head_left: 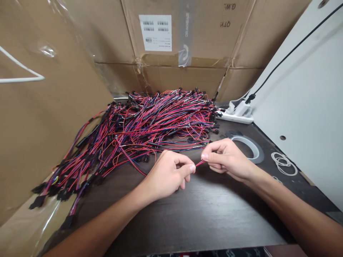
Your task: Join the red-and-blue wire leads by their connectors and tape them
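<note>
Between my two hands runs a short stretch of thin red and dark wire [199,163], over the dark table [187,214]. My left hand [171,173] is closed in a pinch on it, thumb against forefinger. On the other side, my right hand [226,159] pinches the same wire; the end inside its fingers is hidden. Just behind the hands lies a big heap of wire harnesses [166,114], red, blue and black with black connectors. More harnesses [88,153] spill to the left and toward the front.
A roll of tape [258,150] lies right of my right hand, with rubber bands [284,164] beyond it. A white power strip [238,117] with plugs sits at the back right. Cardboard [166,78] stands behind and at left, a white panel [302,89] at right.
</note>
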Demonstrator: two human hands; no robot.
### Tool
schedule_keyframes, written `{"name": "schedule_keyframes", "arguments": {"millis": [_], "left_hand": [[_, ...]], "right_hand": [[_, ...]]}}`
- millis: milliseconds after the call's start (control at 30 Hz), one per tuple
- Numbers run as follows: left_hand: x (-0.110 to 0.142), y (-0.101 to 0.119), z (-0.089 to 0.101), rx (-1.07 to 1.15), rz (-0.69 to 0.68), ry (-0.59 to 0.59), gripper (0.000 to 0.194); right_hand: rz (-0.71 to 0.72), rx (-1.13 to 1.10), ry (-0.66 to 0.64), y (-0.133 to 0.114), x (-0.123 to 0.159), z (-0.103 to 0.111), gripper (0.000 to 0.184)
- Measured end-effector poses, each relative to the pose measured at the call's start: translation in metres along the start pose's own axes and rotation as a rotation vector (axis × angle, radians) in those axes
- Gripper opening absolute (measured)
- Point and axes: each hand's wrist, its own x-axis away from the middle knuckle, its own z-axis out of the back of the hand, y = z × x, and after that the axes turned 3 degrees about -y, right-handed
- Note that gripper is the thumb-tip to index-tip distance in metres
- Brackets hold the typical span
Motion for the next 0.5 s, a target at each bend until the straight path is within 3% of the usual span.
{"name": "schedule_keyframes", "arguments": {"millis": [500], "left_hand": [[0.0001, 0.0039, 0.0002, 0.062, 0.057, 0.017, 0.019]], "right_hand": [[-0.034, -0.031, 0.071, -0.0036, -0.0012, -0.0022, 0.029]]}}
